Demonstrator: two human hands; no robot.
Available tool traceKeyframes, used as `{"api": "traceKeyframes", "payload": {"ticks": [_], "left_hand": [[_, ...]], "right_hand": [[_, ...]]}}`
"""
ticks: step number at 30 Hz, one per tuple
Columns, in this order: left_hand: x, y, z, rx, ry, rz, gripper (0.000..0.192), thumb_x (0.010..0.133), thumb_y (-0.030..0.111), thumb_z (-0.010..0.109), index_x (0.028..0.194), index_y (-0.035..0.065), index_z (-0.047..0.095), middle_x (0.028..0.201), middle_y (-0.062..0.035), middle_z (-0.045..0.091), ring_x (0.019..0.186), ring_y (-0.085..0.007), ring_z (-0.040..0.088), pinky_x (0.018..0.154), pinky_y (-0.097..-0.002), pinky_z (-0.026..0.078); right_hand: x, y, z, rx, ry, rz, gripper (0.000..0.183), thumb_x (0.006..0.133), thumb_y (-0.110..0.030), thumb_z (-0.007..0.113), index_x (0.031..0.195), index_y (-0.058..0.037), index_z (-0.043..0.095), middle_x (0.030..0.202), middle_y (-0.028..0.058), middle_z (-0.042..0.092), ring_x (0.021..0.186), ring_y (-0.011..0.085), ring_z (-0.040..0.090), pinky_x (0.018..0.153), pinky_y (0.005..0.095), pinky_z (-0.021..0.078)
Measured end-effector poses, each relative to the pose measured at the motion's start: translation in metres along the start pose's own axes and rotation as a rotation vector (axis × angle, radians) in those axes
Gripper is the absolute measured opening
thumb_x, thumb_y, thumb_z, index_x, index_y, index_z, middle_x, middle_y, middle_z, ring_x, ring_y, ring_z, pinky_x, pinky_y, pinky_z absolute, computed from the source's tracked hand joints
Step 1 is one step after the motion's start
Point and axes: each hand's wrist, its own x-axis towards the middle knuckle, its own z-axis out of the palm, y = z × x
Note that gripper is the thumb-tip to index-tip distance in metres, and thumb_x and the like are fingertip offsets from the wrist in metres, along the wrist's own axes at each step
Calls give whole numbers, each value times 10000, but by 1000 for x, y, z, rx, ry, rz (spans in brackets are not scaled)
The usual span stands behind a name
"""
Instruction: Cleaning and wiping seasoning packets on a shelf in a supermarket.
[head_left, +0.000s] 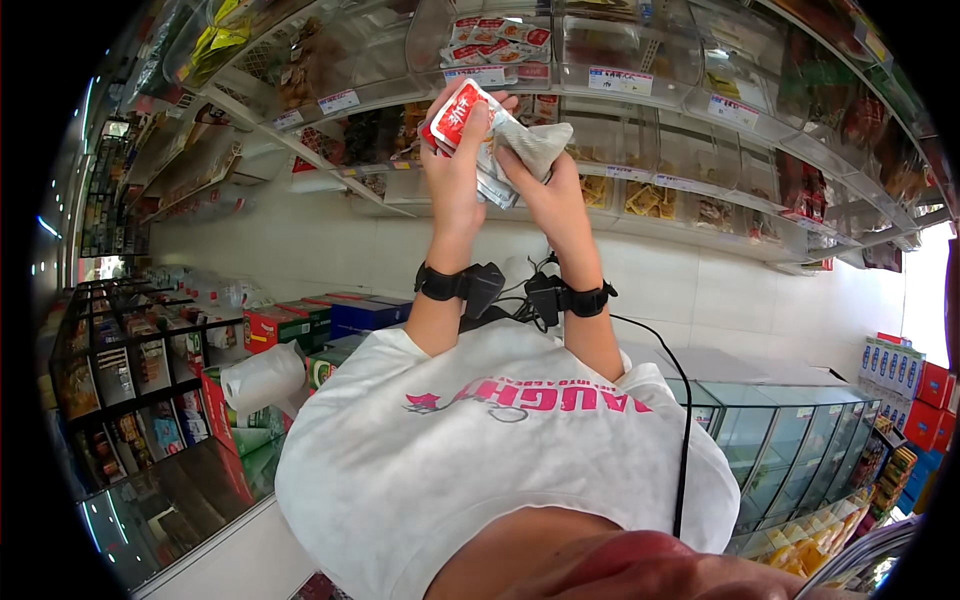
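Note:
Both of my hands are raised before the shelf of clear plastic bins. My left hand (459, 142) grips several flat snack packets (459, 112), red and white with silvery edges, its thumb across the front one. A crumpled grey-white cloth (536, 146) is in my right hand (551, 184), pressed against the packets' right side. Similar red and white packets (495, 41) lie in a clear bin just beyond my hands. Each wrist wears a black strap with a black device.
Clear bins with price tags (621, 80) curve across the top, with a lower row beneath. Left are black shelves (127, 345), stacked cartons (277, 326) and a roll of plastic bags (255, 379). A glass-sided case (772, 427) stands right. A black cable (686, 420) hangs over my shirt.

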Motion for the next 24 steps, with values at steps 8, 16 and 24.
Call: {"api": "traceKeyframes", "payload": {"ticks": [8,16,24], "left_hand": [[-29,-5,15,114,-32,147,376,952,74,649,1295,42,500,1198,-87,627,1074,-151,620,900,-306,504],[-36,4,23,336,-26,235,313,986,124,622,1266,29,520,1166,-49,631,1029,-97,596,887,-271,480],[-35,20,22,575,-8,344,257,1010,188,591,1193,8,575,1096,-47,653,961,-84,592,852,-254,479]], "right_hand": [[-12,-9,2,220,212,-65,356,881,-155,746,1136,55,613,1071,107,681,972,145,635,851,295,502],[-11,-6,-8,163,177,-159,363,887,-145,744,1165,16,574,1082,91,654,973,135,615,837,290,506],[-18,-15,-4,123,61,-51,384,928,-227,699,1193,26,586,1047,70,685,937,123,628,838,284,498]]}}
